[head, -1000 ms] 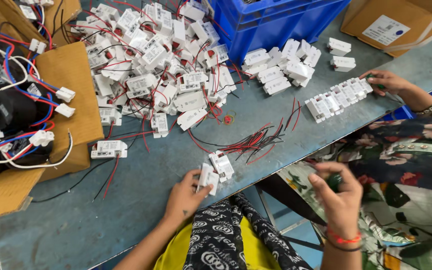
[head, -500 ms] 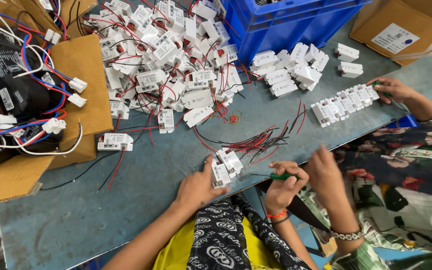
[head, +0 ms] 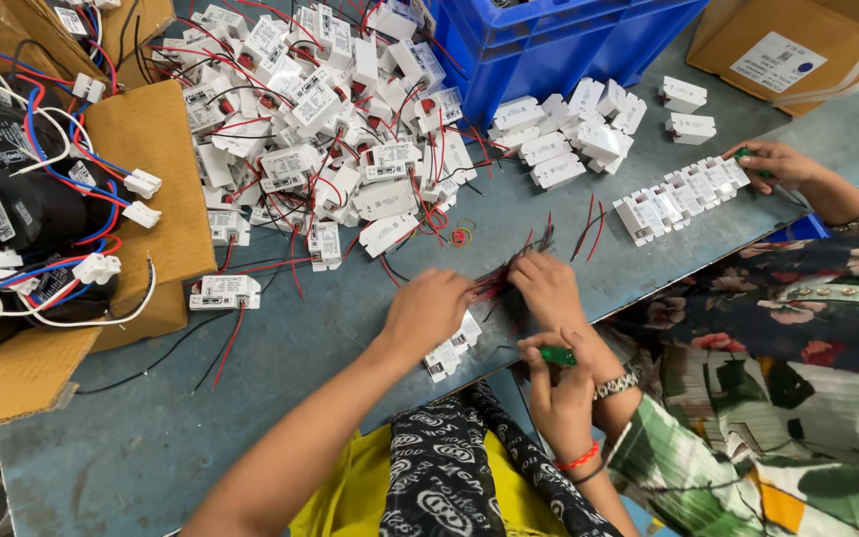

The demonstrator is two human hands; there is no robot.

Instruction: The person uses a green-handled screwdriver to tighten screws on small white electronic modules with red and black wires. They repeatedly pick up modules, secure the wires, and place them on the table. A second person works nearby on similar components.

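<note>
My left hand (head: 431, 310) reaches forward over the grey table (head: 280, 368), its fingers curled on the near end of a loose bundle of red and black wires (head: 534, 247). Two small white modules (head: 452, 350) lie just below that hand. Near the table's front edge my right hand (head: 557, 390), with a red band at the wrist, grips a green-handled screwdriver (head: 555, 354). A co-worker's hand (head: 547, 286) with a wristwatch rests on the same wire bundle, between my two hands.
A big heap of white modules with red wires (head: 330, 129) fills the far middle, beside a blue crate (head: 549, 40). The co-worker's other hand (head: 777, 164) touches a row of white modules (head: 683, 194). Cardboard boxes (head: 151, 149) with black wired parts stand at the left.
My left hand has moved forward from the two white modules to the wire bundle. The co-worker's hand has come onto the bundle. My right hand still holds the screwdriver.
</note>
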